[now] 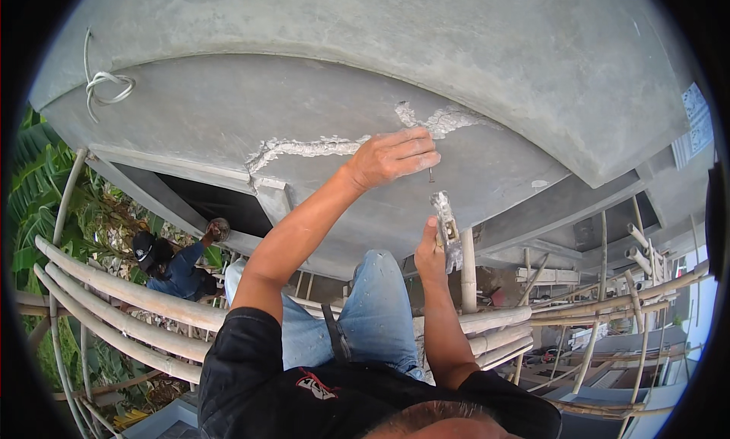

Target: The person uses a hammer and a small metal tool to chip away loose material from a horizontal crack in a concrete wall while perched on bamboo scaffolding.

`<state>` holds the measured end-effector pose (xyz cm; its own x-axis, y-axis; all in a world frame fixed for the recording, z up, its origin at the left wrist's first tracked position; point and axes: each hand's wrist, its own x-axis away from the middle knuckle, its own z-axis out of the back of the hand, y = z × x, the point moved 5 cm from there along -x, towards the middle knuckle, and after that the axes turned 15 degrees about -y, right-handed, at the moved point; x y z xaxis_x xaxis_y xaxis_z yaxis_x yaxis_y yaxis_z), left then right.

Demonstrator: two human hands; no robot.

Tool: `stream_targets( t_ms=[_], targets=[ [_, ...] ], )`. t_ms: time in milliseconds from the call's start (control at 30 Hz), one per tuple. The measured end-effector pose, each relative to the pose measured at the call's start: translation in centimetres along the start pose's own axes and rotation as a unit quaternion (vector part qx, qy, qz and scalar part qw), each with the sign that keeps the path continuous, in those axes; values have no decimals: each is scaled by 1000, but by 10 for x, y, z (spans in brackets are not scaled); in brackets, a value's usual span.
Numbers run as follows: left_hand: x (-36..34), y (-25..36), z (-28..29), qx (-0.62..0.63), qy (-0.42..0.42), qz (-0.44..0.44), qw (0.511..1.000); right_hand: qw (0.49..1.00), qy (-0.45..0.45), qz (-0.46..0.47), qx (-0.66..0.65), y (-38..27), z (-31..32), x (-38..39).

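jeans (pixel 380 306) and black shirt (pixel 247 355) nearest my camera, knees toward the wall. right hand (pixel 431 258) next: i have it gripping a grey, smeared hammer (pixel 449 234), upper end just below the nail. left hand (pixel 395 158) higher up and a bit left, closed, fingertips pinching that thin nail (pixel 431 176); lower end pokes out under the fingers, other end hidden, so i can't tell if it touches anything. behind it, grey wall (pixel 350 226) with a rough chipped groove (pixel 304 146) running to both sides of the hand. knotted pale cable (pixel 93 85) hangs upper left. bamboo poles (pixel 137 283) flank the legs on both sides. further down on my left, a person (pixel 179 272) in dark cap and blue top, near green plants (pixel 46 177). far right, i see more bamboo scaffolding (pixel 593 310).
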<state>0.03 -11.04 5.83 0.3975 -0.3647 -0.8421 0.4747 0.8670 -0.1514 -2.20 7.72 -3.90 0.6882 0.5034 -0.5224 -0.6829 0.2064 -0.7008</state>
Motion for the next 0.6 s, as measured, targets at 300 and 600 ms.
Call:
stream_targets(
  t_ms=[300, 600],
  targets=[
    [-7, -2, 0, -7, 18, 12, 1000, 992, 71, 51, -95, 5, 5, 1],
    [-7, 0, 1, -10, 14, 10, 1000, 998, 29, -6, 64, 11, -4, 4]
  ],
)
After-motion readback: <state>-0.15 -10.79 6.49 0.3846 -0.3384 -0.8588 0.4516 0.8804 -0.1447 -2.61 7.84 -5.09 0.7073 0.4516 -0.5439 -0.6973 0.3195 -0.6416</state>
